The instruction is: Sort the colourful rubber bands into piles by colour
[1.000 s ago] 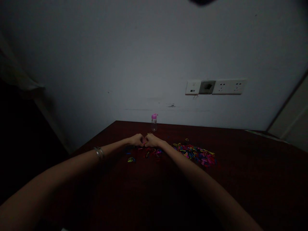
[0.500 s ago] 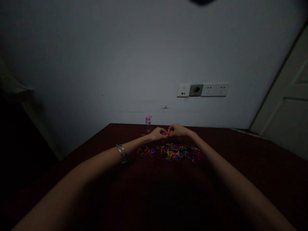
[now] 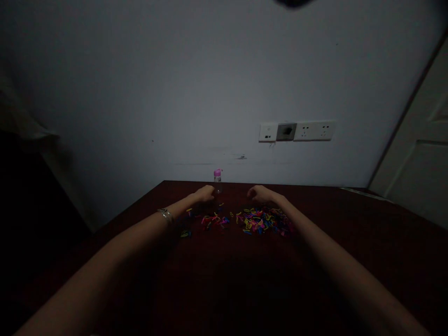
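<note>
Many small colourful clip-like pieces lie in a large pile (image 3: 261, 221) on the dark table, with a smaller scatter (image 3: 215, 220) to its left. My left hand (image 3: 205, 193) is beside a clear bottle with a pink cap (image 3: 217, 180), its fingers pointing down; what they hold, if anything, is too dark to tell. My right hand (image 3: 259, 192) hovers at the far edge of the large pile, its fingers curled downward, and their tips are hard to make out. The bottle stands upright near the wall.
The dark red table (image 3: 210, 270) meets a grey wall (image 3: 210, 93) with a row of sockets (image 3: 313, 131). A white panelled door (image 3: 420, 163) is at the right. Pale cloth (image 3: 26, 123) hangs at the left.
My hands have come apart: the left moved left, the right stayed near its place. The red and yellow pieces between their fingers no longer show there.
</note>
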`<state>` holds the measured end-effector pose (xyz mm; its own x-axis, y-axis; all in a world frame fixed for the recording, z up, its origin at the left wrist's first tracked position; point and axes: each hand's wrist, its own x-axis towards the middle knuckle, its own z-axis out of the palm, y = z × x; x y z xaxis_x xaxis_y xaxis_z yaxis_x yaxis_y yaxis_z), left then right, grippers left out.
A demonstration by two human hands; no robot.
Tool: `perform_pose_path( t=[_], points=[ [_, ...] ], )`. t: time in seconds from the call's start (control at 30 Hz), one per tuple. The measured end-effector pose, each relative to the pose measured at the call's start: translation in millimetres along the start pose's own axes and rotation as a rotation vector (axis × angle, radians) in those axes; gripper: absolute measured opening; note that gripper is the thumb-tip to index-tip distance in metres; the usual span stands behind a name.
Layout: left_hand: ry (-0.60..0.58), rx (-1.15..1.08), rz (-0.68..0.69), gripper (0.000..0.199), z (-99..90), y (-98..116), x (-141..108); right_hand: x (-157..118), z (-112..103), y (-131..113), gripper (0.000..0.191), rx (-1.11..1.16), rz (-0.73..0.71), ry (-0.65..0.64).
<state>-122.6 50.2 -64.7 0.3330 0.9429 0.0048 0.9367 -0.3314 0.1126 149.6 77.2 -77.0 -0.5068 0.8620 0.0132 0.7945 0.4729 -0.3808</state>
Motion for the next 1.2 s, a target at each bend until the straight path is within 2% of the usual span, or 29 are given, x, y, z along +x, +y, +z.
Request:
perform_pose_path(
  t=[0.1,0.2,0.3,0.5,0.7,0.83,0.9,0.97,1.03,1.07,1.1,1.2],
  points=[
    [-0.008,0.076,-0.066,0.018,2.1,-28,-13,16,20,-13,0.035,-0.010,-0.058,-0.008],
    [-0.004,0.079,-0.075,0.022,9.6,-39,-15,30,37,-22,0.039,-0.033,-0.099,-0.014],
    [-0.004,0.073,-0.041,0.024,19.9,-38,-8,37,45,-26,0.039,-0.056,-0.131,-0.023],
    [0.038,0.084,0.016,0.022,38.3,-27,9,39,50,-29,0.034,-0.083,-0.141,-0.019],
    [0.139,0.048,-0.006,0.023,44.8,-24,15,33,47,-23,0.035,-0.057,-0.143,0.001],
    [0.164,-0.038,-0.004,0.021,45.7,-9,20,16,24,1,0.032,0.000,-0.127,-0.044],
    [0.169,-0.095,0.016,0.023,47.4,10,23,7,7,22,0.029,0.100,-0.081,-0.134],
    [0.177,-0.178,0.065,0.027,49.3,35,25,0,-8,46,0.028,0.229,-0.015,-0.146],
    [0.166,-0.441,0.182,0.028,50.1,61,25,-4,-18,71,0.029,0.237,0.070,-0.049],
    [0.148,-0.530,0.234,0.029,49.7,72,25,-5,-21,83,0.028,0.189,0.133,0.083],
    [0.152,-0.586,0.267,0.030,48.7,80,25,-5,-23,93,0.030,0.158,0.175,0.132],
    [0.184,-0.587,0.221,0.028,43.0,83,26,-5,-19,118,0.032,0.069,0.267,0.252]
  ],
)
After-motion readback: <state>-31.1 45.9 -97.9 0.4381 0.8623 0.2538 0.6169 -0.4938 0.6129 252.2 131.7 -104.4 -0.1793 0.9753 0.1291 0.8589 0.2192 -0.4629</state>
